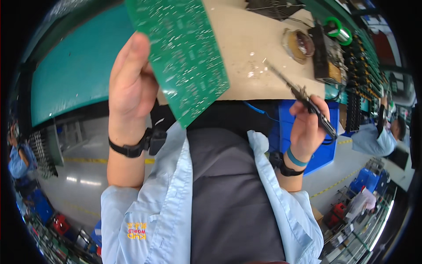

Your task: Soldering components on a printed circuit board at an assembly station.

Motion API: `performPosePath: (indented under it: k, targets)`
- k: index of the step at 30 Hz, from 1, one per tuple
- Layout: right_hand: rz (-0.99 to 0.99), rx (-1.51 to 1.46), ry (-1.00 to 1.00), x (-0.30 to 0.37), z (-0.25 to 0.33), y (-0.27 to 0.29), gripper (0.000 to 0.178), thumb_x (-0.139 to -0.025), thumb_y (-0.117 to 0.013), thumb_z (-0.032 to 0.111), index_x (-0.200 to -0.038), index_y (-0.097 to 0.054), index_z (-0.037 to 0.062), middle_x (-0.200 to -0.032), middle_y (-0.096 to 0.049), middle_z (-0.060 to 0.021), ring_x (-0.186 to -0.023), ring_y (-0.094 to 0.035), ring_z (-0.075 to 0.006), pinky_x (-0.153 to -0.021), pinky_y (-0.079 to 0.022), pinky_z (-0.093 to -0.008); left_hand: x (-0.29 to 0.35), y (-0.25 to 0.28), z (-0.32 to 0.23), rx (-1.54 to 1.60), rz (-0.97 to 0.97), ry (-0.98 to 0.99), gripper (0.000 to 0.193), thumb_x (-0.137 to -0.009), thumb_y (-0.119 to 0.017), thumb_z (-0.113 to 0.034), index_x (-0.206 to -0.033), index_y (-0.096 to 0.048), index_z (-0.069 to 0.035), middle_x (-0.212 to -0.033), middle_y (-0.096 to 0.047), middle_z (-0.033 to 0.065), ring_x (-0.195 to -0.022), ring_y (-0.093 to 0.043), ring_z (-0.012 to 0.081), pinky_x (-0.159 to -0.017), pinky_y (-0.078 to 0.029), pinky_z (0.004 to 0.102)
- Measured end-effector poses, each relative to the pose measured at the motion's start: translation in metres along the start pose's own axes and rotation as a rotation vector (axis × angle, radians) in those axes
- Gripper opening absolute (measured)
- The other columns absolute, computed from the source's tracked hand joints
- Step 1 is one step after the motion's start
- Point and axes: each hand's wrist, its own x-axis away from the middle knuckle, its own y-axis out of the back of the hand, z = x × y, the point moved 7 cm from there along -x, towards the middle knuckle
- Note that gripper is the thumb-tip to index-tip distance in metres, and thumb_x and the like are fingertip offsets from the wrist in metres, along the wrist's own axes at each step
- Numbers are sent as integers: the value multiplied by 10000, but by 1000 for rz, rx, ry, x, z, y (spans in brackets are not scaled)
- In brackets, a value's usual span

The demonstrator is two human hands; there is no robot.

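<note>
A large green circuit board [187, 59] is held up and tilted in my left hand [132, 81], the thumb on its left edge and the other fingers partly hidden behind it. My right hand [307, 127] grips a black soldering iron [318, 114] like a pen. Its thin tip points up and left over the beige work surface [246, 53], apart from the board. Small shiny bits [251, 68] lie on the surface near the tip.
At the right stand a round glass dish [299, 45] with brownish contents, a dark box-like unit [323, 57] and a green solder spool [338, 31]. A fan [274, 6] sits at the back. Below the table edge is a blue bin [323, 154]. Other people [380, 136] work farther off.
</note>
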Motion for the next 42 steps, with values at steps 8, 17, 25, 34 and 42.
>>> performPosePath:
  k: [8, 17, 25, 34, 42]
  targets:
    - [-347, 502, 143, -24, -31, 49, 340, -949, -568, 49, -1279, -521, -21, -1077, -655, -137, -890, -624, -150, -754, -496, -260, 4, -2, 6, 33, 9, 16, 480, -994, -514, -376, -1275, -495, 13, -1159, -649, 105, -981, -655, 167, -850, -530, 300]
    - [-368, 459, 135, -20, -24, 37, 341, -955, -573, 91, -1267, -524, -35, -1072, -661, -147, -891, -625, -157, -760, -497, -260, 7, -4, 8, 82, -31, 2, 496, -991, -512, -389, -1292, -483, 4, -1161, -647, 109, -984, -657, 181, -855, -536, 315]
    - [-206, 419, 286, -8, 9, 17, 402, -954, -605, 164, -1261, -501, -74, -1058, -657, -187, -882, -627, -196, -780, -499, -296, 10, -7, 17, 159, 86, 82, 533, -977, -526, -423, -1289, -479, 6, -1134, -654, 112, -980, -657, 182, -841, -543, 320]
    - [97, 125, 202, 17, 24, -22, 570, -893, -681, 357, -1251, -501, -50, -1015, -624, -191, -803, -606, -253, -727, -487, -336, 12, -19, 18, 103, 157, 97, 628, -942, -560, -480, -1330, -438, -2, -1123, -643, 105, -972, -660, 189, -807, -557, 327]
    - [195, 8, 159, 25, 26, -48, 590, -852, -719, 395, -1227, -522, -16, -1010, -581, -206, -751, -589, -255, -634, -487, -342, 21, -35, 25, 90, 210, 70, 744, -858, -680, -481, -1363, -408, -6, -1181, -618, 102, -1040, -639, 184, -868, -538, 333]
